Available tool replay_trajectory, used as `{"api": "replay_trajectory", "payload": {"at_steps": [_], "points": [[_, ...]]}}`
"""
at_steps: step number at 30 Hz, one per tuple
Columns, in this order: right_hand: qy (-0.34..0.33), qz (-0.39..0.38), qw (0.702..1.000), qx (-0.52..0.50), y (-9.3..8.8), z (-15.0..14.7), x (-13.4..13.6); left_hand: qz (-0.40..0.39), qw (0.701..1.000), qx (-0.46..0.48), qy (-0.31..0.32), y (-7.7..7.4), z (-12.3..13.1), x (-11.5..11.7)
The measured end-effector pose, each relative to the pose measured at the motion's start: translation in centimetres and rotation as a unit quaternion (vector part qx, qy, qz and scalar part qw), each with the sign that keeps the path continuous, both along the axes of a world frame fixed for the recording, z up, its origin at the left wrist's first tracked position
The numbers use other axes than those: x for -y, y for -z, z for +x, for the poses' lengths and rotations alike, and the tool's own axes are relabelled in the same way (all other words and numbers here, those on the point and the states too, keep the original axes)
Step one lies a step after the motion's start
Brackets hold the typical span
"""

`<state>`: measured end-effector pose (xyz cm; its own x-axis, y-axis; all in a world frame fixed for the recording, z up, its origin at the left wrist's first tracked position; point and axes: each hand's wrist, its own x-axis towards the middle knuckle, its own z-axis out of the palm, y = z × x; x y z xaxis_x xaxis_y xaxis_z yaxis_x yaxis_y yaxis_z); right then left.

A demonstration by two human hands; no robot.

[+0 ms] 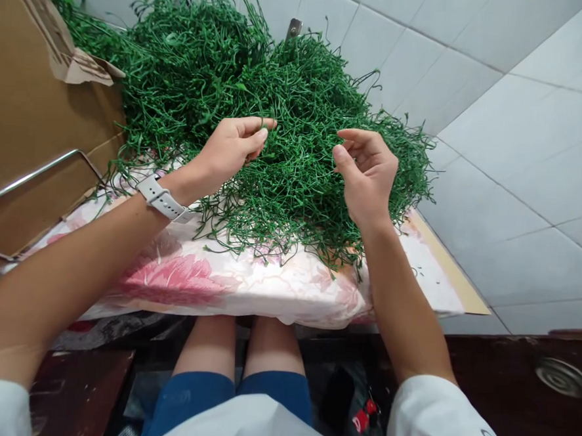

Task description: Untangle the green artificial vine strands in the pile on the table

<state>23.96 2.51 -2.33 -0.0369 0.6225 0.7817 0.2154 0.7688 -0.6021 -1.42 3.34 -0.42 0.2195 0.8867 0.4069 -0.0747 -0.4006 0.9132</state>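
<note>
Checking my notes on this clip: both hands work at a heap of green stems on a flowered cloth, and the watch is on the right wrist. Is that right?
Not quite: the watch is on the left wrist, as the head view shows. The rest holds: the left hand and right hand are at the heap of green stems on the flowered cloth.

Cardboard box (22, 96) cut off at left edge; cloth (218, 286) partly hidden under stems (278, 112).

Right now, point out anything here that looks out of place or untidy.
The heap of green stems spills over the front edge of the flowered cloth. A torn cardboard flap sticks out at left. Nothing else stands out.
</note>
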Motion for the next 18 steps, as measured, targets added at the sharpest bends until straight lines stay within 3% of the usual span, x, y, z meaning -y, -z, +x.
{"api": "replay_trajectory", "payload": {"at_steps": [5, 12, 18], "points": [[0.037, 0.012, 0.998, 0.050, 0.0, -1.0, 1.0, 0.019, 0.999, -0.027, 0.013, -0.3, -0.1, 0.7], [0.027, -0.003, 0.997, 0.065, -0.1, -1.7, 1.8, 0.054, 0.998, -0.025, -0.038, -0.3, 0.0, 1.1], [0.010, 0.015, 0.996, 0.086, -0.4, -2.6, 2.9, -0.064, 0.992, 0.085, 0.068, -1.7, 0.4, 2.2]]}}
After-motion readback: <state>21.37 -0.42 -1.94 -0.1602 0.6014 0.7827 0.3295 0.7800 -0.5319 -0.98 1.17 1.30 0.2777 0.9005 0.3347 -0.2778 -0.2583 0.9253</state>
